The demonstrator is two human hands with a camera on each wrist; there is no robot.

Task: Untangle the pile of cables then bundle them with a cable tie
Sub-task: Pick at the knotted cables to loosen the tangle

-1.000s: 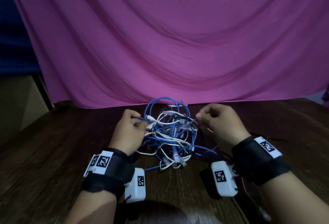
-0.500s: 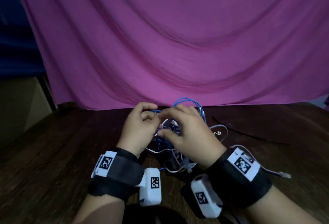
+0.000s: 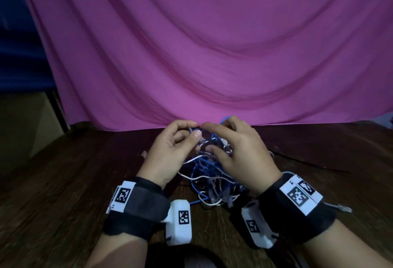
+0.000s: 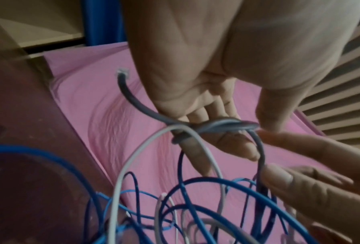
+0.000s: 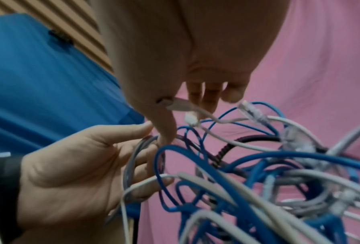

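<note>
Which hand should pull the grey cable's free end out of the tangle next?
Left. The left hand already holds the grey cable, its plug end sticking out free. The right hand only has fingers at the tangle.

The pile of cables (image 3: 209,174) mixes bright blue, white and grey strands, with one black ribbed lead (image 5: 233,145) among them. A grey cable (image 4: 133,100) ends in a clear plug. The surface (image 3: 63,182) is dark brown with streaked wood grain. The backdrop cloth (image 3: 212,44) is magenta pink. Black wristbands (image 3: 138,206) carry white tags printed with black square codes.
</note>
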